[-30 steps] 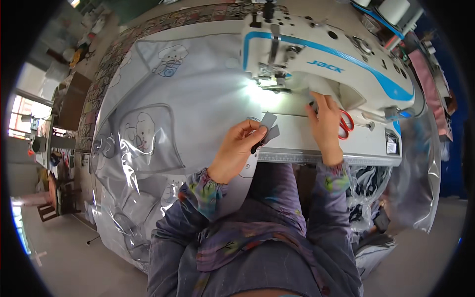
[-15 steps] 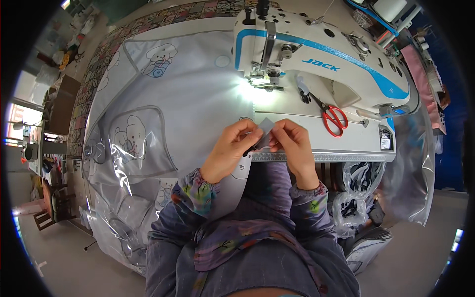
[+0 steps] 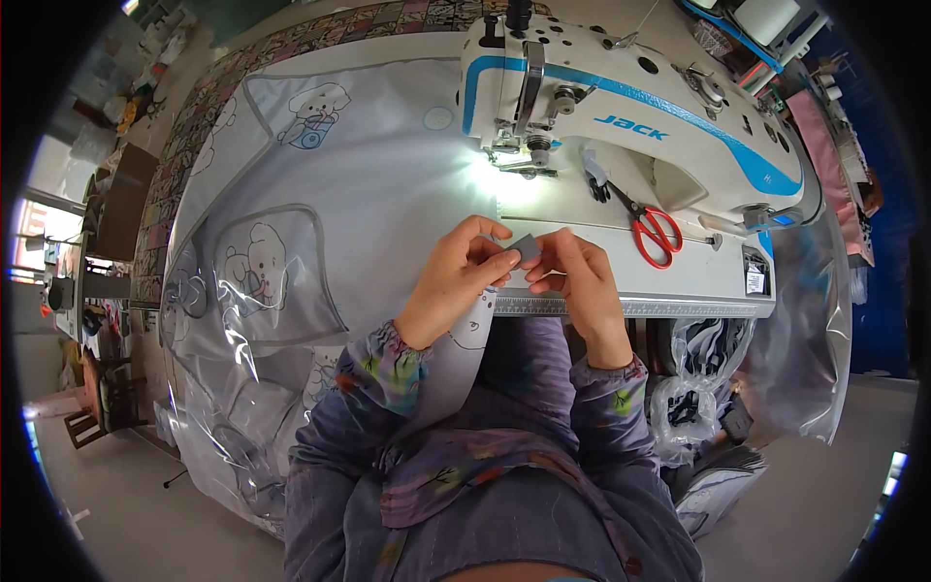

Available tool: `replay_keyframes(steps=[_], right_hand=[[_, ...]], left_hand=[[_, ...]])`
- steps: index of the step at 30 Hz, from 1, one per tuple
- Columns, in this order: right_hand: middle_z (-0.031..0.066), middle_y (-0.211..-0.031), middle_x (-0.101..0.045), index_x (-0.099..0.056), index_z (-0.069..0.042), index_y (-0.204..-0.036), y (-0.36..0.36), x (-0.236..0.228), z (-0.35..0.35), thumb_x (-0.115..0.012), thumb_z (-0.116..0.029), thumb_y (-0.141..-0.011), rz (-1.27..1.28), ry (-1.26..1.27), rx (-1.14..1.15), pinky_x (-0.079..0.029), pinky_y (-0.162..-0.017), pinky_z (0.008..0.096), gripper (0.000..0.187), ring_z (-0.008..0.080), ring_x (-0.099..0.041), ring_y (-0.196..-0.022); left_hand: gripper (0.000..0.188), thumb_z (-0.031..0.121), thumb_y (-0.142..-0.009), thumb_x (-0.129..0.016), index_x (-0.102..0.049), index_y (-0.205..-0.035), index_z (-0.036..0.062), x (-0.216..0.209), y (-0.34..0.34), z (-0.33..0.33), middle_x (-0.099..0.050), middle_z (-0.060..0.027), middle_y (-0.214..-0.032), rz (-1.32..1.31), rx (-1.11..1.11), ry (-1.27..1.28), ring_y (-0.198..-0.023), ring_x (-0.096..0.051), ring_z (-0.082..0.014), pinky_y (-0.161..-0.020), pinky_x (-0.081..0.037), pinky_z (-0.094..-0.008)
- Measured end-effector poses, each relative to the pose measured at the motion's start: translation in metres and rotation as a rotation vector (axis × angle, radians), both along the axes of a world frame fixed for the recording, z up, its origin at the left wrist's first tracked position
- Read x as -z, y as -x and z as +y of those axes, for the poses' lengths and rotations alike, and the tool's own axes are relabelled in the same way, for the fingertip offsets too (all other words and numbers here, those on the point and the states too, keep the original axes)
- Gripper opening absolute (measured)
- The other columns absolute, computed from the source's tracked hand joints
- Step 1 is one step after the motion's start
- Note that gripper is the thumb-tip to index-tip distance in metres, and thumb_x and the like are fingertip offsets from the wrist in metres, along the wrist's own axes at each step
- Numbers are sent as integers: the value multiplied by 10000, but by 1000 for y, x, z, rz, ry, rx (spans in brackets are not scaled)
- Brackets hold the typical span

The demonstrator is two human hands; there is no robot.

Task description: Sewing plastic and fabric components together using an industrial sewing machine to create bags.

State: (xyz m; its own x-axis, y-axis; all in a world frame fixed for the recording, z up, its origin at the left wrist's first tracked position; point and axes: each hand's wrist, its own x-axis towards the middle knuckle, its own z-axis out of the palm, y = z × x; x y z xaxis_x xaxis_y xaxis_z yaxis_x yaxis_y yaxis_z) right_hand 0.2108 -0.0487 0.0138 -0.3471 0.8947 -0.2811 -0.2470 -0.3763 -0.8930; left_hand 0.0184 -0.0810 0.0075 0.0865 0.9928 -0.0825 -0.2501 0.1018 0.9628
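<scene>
My left hand [image 3: 454,281] is closed, its thumb and fingers pinching a small dark grey square piece [image 3: 525,248] that looks like fabric or webbing. My right hand [image 3: 587,291] is at the right edge of this piece, fingers curled and fingertips closed on it. Both hands are raised over the front edge of the sewing machine table [image 3: 621,303]. Beyond them stands a white and blue sewing machine [image 3: 630,107], its lamp lighting the needle area. Grey-white sheeting with printed cartoon animals [image 3: 388,175] spreads left of the machine and runs under my left forearm.
Red-handled scissors [image 3: 659,238] and a small thread snipper [image 3: 594,175] lie on the machine bed. Clear plastic bags with dark pieces [image 3: 693,388] hang below the table at right. Glossy transparent film [image 3: 242,427] drapes over the left front. Thread cones [image 3: 766,17] stand at the back right.
The grey piece has tilted over and now shows a darker face. My right hand's fingers have opened out and shifted slightly along its edge; my left hand has turned a little.
</scene>
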Motion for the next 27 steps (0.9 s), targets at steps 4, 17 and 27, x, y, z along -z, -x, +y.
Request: replay_keyframes(steps=[4,17,27], right_hand=[[57,-910,-700,-663,23,-1102,1,-5,2,-646,-155,-1010,-38,-104,-3,-558,-703,244,201,103,-655,-779],[46,-598,-647,-679,24,-781,55,28,77,-694,-194,-909,-678,-552,-70,-451,-496,272,254,90,-580,-502],[82,-658,-684,-691,-27,-843,57,42,72,-739,-198,-877,-1008,-696,25,-495,-534,334,181,201,-664,-548]], left_hand=[[175,121,-978,-689,-672,-1077,-22,-1,8,4,-658,-16,-888,114,55,54,-780,-594,-70,-692,-492,-224],[106,163,-883,-684,-710,-956,91,10,32,72,-687,-46,-898,1512,-235,-443,-910,-677,-259,-844,-503,-435],[262,164,-914,-648,-625,-1167,100,25,29,41,-657,-72,-1153,1357,-128,-673,-1127,-632,-245,-1080,-408,-498]])
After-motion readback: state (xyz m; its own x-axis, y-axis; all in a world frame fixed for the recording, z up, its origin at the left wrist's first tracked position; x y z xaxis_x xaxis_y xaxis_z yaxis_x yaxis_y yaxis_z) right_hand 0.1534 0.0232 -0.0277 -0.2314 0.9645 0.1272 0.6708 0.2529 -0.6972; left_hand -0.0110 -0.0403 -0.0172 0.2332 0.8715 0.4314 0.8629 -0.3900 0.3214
